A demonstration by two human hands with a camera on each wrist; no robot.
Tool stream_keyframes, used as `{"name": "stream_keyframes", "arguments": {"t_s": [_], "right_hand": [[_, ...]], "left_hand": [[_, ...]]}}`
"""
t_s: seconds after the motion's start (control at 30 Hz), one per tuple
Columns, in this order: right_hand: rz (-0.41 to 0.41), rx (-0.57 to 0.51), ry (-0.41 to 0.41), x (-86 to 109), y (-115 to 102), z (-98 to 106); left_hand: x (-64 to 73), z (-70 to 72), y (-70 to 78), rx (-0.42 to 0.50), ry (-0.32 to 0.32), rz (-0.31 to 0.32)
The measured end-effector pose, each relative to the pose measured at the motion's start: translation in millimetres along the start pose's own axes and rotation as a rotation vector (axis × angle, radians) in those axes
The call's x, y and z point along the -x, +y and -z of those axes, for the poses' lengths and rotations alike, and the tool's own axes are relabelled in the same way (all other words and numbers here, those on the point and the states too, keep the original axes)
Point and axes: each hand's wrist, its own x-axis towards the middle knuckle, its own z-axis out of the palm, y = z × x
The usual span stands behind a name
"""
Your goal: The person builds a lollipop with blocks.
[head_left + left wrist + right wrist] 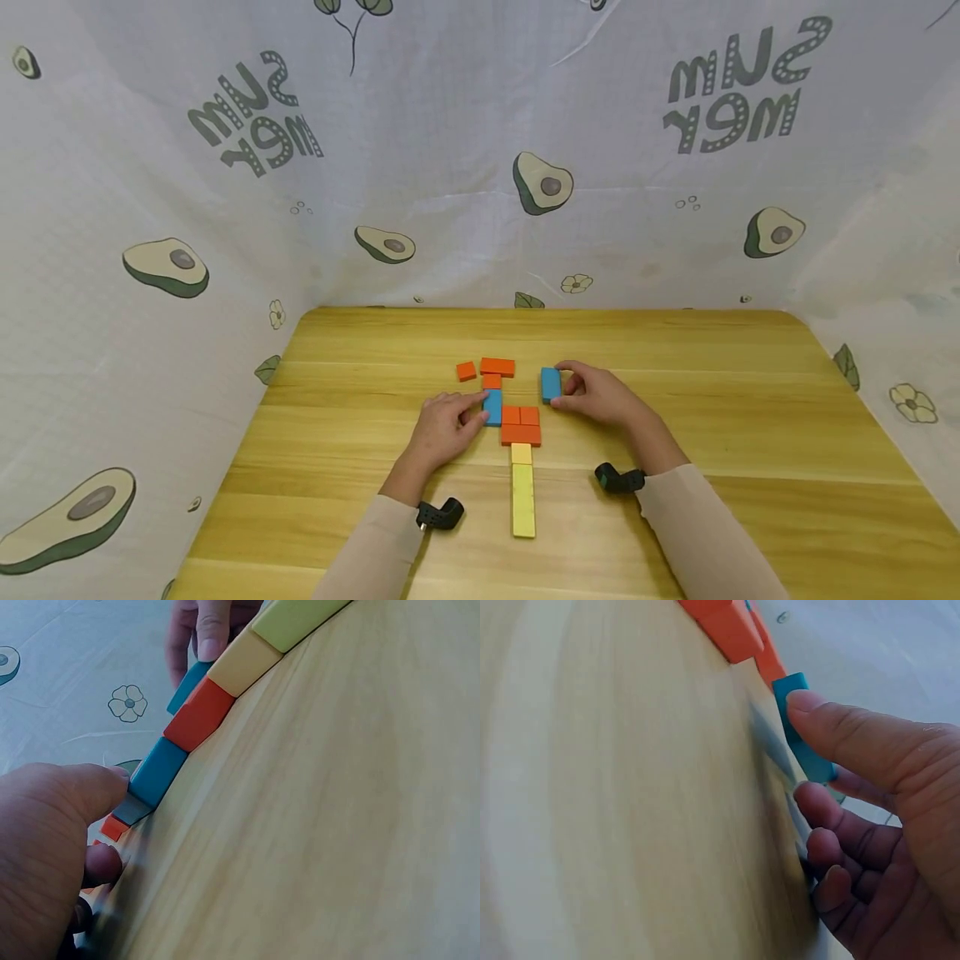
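Note:
With thumb and fingers, my right hand [596, 392] pinches a blue rectangular block [551, 385], which looks raised off the table in the right wrist view. My left hand [448, 423] touches the left side of another blue block [492, 407], its index fingertip near the far end and the thumb [105, 787] nearer me. That block lies flat, between a small orange block [491, 382] and two orange squares [520, 415]. Below these squares come a wide orange block [521, 436], a small pale yellow block [521, 453] and a long yellow-green block [523, 500].
An orange rectangular block [497, 367] lies at the far end of the row, and a loose orange square [466, 371] sits left of it. All rest on a wooden table [337, 500]. A printed white cloth [465, 183] hangs behind and at both sides.

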Motion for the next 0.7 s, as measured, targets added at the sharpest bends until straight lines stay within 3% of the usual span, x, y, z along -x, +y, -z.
{"name": "stream_keyframes", "arguments": {"t_s": [0.3, 0.7], "right_hand": [[-0.001, -0.027, -0.014, 17.5, 0, -12], [0.007, -0.009, 0.078, 25.0, 1, -22]], "left_hand": [[0.9, -0.2, -0.7, -0.006, 0.002, -0.004], [0.2, -1.3, -0.8, -0.008, 0.006, -0.025]]}}
